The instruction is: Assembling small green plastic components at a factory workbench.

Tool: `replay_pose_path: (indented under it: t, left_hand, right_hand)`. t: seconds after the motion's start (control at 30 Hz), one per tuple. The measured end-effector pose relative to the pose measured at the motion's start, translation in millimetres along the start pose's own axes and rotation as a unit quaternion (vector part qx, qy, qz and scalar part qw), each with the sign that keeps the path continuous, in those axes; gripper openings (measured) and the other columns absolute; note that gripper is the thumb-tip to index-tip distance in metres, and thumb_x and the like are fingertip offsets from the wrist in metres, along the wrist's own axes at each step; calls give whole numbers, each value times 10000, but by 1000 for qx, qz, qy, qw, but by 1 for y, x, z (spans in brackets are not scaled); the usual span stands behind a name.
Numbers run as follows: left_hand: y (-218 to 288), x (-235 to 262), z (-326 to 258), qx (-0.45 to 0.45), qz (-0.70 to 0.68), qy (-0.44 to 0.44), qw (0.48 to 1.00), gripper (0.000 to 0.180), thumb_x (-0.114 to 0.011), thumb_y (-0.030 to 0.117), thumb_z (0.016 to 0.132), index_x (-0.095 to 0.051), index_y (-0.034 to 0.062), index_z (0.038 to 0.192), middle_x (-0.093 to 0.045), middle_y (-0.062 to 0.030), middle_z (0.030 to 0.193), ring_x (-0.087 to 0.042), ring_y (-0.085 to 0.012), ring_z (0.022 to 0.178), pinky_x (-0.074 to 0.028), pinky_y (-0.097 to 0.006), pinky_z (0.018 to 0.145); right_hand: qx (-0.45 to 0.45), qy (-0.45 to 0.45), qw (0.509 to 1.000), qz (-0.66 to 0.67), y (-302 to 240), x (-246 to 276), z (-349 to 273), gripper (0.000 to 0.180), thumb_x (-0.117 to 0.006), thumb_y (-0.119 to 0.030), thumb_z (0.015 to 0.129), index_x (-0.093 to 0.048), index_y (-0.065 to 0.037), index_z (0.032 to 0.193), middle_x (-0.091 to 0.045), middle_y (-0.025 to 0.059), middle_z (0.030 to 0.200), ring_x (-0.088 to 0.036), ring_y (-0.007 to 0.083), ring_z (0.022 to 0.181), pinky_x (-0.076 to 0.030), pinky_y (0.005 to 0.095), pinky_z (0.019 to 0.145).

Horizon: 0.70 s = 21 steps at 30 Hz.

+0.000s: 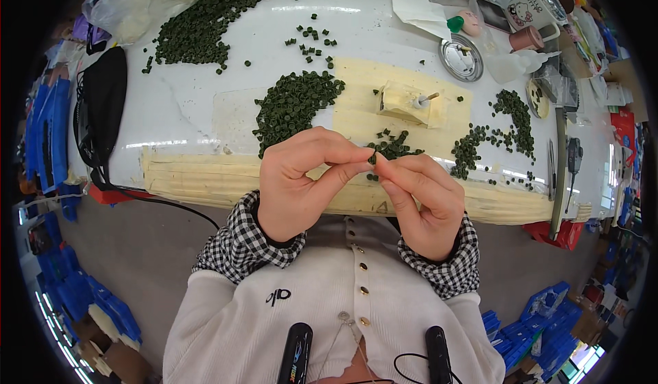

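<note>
A small dark green piece (371, 158) is pinched between the fingertips of the left hand (295, 185) and the right hand (421, 202), both closed on it above the near edge of the white table (178, 103). It is too small for its long axis to be told. A small cluster of green pieces (391, 144) lies just beyond, a larger heap (295, 106) further off towards the left hand.

white table (185, 103) | green pellet heaps (295, 103) | taped block (404, 103) | round tin lid (460, 57) | mugs (531, 8)

We see the left hand (298, 185) and right hand (421, 202) pinching one small dark green piece (372, 158) together above the white table (185, 103), beside green heaps (295, 106)
</note>
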<state>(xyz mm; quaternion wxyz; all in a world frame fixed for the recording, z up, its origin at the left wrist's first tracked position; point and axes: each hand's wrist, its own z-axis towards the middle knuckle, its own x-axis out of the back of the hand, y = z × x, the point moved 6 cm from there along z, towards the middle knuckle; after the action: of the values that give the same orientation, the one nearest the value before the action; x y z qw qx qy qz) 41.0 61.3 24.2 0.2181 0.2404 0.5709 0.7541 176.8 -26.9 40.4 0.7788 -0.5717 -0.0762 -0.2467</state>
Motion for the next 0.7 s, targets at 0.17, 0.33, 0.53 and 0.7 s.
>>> replay_pose_path:
  t: [0.17, 0.33, 0.53, 0.7]
  left_hand:
    - [-3, -1, -1, 10, -11, -3, 1000, 200, -672, -116, 766, -696, -9, 933, -650, -86, 867, -604, -149, 799, -472, -247, 695]
    - [-3, -2, -1, 30, -34, 0, 999, 192, -671, -111, 776, -689, -20, 944, -637, -88, 886, -597, -140, 810, -472, -241, 701]
    - [-2, -1, -2, 33, -45, -2, 998, 189, -676, -107, 778, -684, -26, 949, -632, -89, 895, -595, -138, 814, -471, -242, 707]
    - [-2, 1, -1, 20, -33, 4, 999, 149, -690, -25, 800, -702, 3, 946, -664, -94, 873, -641, -139, 789, -525, -239, 700]
  right_hand:
    - [9, -12, 1000, -3, 0, 0, 1, 296, -667, 56, 789, -678, 1, 1080, -650, 116, 899, -615, 206, 742, -491, 261, 641]
    - [-3, 1, 1000, 28, 3, 0, 0, 284, -657, 57, 803, -675, 7, 1081, -651, 121, 903, -618, 197, 753, -491, 257, 653]
    - [-14, -1, 999, 47, 4, 1, -1, 282, -647, 63, 810, -670, 13, 1087, -652, 125, 913, -623, 193, 768, -493, 253, 664]
    - [-8, -3, 999, 47, 4, 0, 0, 287, -646, 67, 807, -671, 11, 1087, -653, 121, 915, -620, 192, 763, -493, 254, 658]
